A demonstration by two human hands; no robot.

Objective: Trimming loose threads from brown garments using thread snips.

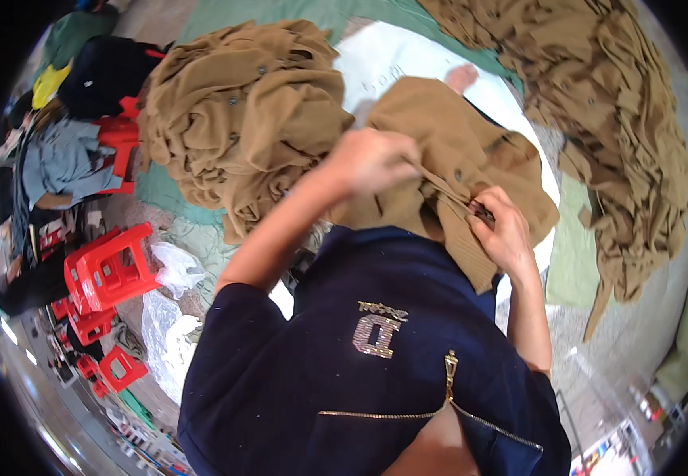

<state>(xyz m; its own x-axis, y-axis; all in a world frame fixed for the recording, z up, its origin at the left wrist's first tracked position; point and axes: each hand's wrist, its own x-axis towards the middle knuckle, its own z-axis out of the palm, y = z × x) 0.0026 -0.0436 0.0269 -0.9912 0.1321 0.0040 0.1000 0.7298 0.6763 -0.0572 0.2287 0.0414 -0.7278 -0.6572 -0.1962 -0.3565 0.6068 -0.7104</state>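
While the garment (431,111) is pinched by the right hand (510,234) at three o'clock, grip by the left hand (371,161) cannot be told.

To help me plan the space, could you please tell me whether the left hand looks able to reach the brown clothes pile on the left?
Probably yes: the left hand is close beside the brown clothes pile, with nothing visible blocking the way, though it is at the brown sweater.

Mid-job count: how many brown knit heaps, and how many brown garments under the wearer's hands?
Heaps: 2, the left heap and the right heap
Garment at the left hand and right hand: 1, a brown garment
Total: 3
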